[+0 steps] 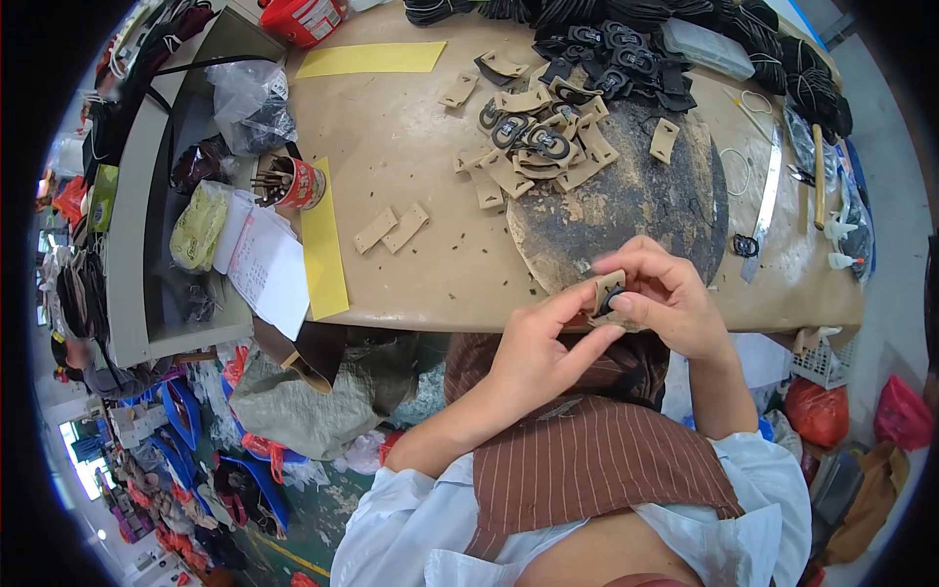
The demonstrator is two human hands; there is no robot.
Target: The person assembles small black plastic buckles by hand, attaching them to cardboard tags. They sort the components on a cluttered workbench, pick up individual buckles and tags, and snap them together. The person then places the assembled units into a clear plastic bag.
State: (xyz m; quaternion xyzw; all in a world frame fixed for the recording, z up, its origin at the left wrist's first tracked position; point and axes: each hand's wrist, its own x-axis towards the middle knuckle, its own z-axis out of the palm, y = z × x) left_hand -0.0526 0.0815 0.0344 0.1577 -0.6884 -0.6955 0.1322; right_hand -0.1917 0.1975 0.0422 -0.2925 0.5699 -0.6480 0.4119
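Just over the table's near edge, both hands hold a small tan leather-like tab (pixel 608 285) with a dark hole in it. My left hand (pixel 544 354) pinches its left and lower side between thumb and fingers. The thumb of my right hand (pixel 668 301) presses on a black piece (pixel 612 299) against the tab, while its fingers curl behind. What exactly the black piece is, the fingers partly hide. Ahead of the hands lies a pile of tan tabs (pixel 592 157), several with black oval fittings (pixel 513 131) on them. Two bare tan tabs (pixel 406 226) lie to the left.
A round, worn dark board (pixel 675 205) lies under the pile. Behind it are black fittings (pixel 620 57) and black cord bundles (pixel 810 83). A metal ruler (pixel 765 210) and hammer (pixel 819 176) lie right. Left stand a red-and-white cup of tools (pixel 305 183), yellow strips (pixel 325 254) and papers (pixel 266 259).
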